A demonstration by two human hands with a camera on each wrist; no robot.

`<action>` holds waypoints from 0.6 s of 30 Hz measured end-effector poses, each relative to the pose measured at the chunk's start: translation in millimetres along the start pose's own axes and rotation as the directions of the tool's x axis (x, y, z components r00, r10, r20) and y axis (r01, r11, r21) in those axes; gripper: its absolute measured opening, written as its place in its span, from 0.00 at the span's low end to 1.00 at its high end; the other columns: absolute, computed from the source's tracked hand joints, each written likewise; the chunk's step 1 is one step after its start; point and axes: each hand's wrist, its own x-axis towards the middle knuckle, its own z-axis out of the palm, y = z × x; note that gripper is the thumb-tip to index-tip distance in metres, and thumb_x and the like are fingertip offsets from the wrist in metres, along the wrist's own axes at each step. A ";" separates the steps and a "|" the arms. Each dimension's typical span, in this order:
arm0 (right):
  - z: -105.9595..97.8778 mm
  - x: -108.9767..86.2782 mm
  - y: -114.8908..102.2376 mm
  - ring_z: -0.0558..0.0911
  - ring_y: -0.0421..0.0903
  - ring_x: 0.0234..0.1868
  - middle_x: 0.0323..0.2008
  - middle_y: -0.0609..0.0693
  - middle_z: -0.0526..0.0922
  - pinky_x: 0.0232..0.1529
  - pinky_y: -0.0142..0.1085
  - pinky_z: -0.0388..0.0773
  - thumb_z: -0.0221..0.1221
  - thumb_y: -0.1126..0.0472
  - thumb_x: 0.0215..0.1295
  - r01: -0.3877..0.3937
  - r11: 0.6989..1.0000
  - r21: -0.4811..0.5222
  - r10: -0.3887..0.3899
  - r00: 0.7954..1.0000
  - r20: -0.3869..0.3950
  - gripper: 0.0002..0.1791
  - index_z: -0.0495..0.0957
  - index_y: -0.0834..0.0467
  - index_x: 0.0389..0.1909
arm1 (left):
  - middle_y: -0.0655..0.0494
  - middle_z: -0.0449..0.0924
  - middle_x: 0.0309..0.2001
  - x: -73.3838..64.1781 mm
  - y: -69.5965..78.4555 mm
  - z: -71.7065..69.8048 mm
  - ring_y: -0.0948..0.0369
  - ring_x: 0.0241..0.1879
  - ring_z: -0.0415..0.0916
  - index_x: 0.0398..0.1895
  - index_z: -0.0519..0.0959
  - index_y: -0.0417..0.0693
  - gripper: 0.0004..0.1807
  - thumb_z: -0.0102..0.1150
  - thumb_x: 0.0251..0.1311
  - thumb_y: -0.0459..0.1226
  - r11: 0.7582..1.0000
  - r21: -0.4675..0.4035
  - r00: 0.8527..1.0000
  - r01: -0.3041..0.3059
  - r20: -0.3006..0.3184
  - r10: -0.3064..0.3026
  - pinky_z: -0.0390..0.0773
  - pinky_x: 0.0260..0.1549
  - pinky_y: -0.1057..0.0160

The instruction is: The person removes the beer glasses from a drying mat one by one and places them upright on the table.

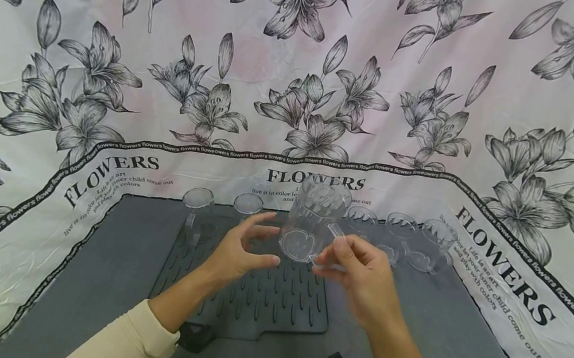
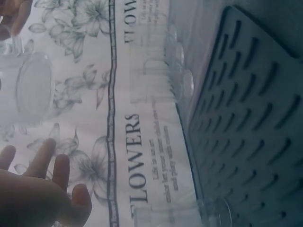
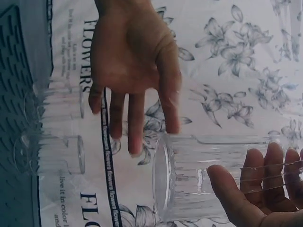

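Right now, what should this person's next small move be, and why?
Probably bring the left hand onto the clear mug to steady it: the right hand grips only its handle, while the left hand, open beside the mug, holds nothing.

Glossy transparent mug [image 1: 311, 221]; matt ridged mat [image 1: 274, 311]; creased cloth [image 1: 248, 63]
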 end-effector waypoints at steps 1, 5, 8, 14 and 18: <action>-0.3 -0.8 -0.7 0.82 0.53 0.37 0.31 0.58 0.79 0.41 0.51 0.79 0.51 0.62 0.74 0.008 1.000 -0.016 -0.008 1.000 -0.023 0.18 0.73 0.76 0.32 | 0.50 0.70 0.63 -1.5 -0.9 -2.7 0.51 0.63 0.61 0.72 0.61 0.59 0.43 0.71 0.54 0.36 1.000 0.023 1.000 -0.003 -0.010 0.003 0.55 0.60 0.40; -3.5 -3.3 -2.3 0.82 0.53 0.37 0.31 0.59 0.80 0.41 0.50 0.79 0.52 0.64 0.74 0.039 0.997 -0.063 -0.045 0.995 -0.090 0.18 0.73 0.79 0.33 | 0.49 0.69 0.64 -8.5 -5.3 -14.6 0.51 0.64 0.60 0.73 0.60 0.59 0.43 0.70 0.54 0.36 0.996 0.087 0.999 -0.013 -0.029 0.016 0.48 0.61 0.36; -6.7 -4.4 -1.7 0.82 0.53 0.37 0.30 0.60 0.80 0.41 0.50 0.79 0.51 0.65 0.73 0.065 0.993 -0.098 -0.076 0.990 -0.115 0.17 0.73 0.78 0.33 | 0.51 0.68 0.65 -14.3 -10.4 -23.5 0.51 0.65 0.59 0.72 0.61 0.61 0.43 0.71 0.54 0.38 0.992 0.124 0.999 -0.013 -0.045 0.018 0.49 0.60 0.34; -13.9 -9.0 2.6 0.82 0.54 0.37 0.31 0.62 0.79 0.42 0.47 0.79 0.53 0.64 0.73 0.061 0.978 -0.201 -0.101 0.976 -0.192 0.15 0.76 0.74 0.33 | 0.50 0.67 0.66 -29.4 -21.4 -40.8 0.47 0.68 0.53 0.72 0.62 0.62 0.43 0.73 0.52 0.41 0.971 0.240 0.996 0.004 -0.091 0.018 0.51 0.57 0.30; -20.2 -11.6 6.5 0.83 0.53 0.36 0.31 0.63 0.80 0.41 0.45 0.80 0.54 0.63 0.72 0.070 0.967 -0.244 -0.131 0.961 -0.244 0.15 0.77 0.73 0.32 | 0.49 0.66 0.66 -38.6 -29.5 -51.9 0.44 0.70 0.46 0.71 0.63 0.64 0.43 0.73 0.52 0.42 0.949 0.314 0.993 0.028 -0.120 0.011 0.48 0.56 0.27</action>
